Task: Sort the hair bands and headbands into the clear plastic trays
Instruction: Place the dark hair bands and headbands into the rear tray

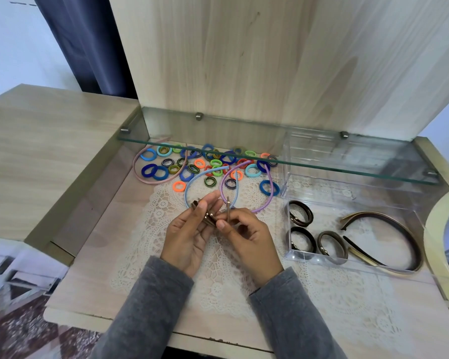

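Clear tray point(368, 270) at right holds brown headbands point(389, 224). Left hand point(189, 231) and right hand point(249, 237) both pinch a brown hair band point(211, 221) over the lace mat point(218, 281), centre. It's likely light, soft and stretchy, best taken on the cord beside its metal bead point(207, 216). Long axis runs upper left to lower right, with one strand standing upright.
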Available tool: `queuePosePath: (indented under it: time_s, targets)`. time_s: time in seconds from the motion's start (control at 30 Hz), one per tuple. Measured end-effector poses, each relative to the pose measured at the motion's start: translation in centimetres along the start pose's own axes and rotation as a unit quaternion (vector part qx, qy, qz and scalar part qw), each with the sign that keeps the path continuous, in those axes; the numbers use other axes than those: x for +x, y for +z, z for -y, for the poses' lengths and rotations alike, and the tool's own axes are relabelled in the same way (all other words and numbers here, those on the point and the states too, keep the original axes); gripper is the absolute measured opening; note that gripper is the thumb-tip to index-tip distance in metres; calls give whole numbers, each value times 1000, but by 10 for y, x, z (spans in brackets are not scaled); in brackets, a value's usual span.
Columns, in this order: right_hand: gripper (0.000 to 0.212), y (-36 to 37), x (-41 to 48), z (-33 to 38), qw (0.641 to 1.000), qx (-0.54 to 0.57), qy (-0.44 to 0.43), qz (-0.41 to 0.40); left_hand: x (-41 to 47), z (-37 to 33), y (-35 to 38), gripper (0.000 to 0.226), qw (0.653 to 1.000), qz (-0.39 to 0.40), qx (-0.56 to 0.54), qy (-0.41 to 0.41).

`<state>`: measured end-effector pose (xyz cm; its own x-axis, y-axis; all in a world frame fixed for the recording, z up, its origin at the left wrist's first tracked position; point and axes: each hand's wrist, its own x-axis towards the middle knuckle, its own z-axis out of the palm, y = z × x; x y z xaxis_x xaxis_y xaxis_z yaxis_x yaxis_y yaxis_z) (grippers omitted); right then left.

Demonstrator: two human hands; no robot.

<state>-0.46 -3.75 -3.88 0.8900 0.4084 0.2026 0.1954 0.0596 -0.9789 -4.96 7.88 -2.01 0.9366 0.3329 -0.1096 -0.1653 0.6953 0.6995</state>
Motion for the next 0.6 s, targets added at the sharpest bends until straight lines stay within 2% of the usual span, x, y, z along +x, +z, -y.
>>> queuePosePath:
  time_s: [0.13,0.33,0.6]
  targets:
    - [7,1,-1,3,1000,25,16,-7,0,-1,3,27,999,-36,-5,-6]
    - [18,2,0,-2,999,5,-5,-52,-1,1,5,27,999,-33,23,-24]
    - [6,1,-1,0,998,20,4,-55,-2,0,6,26,998,-31,35,-34]
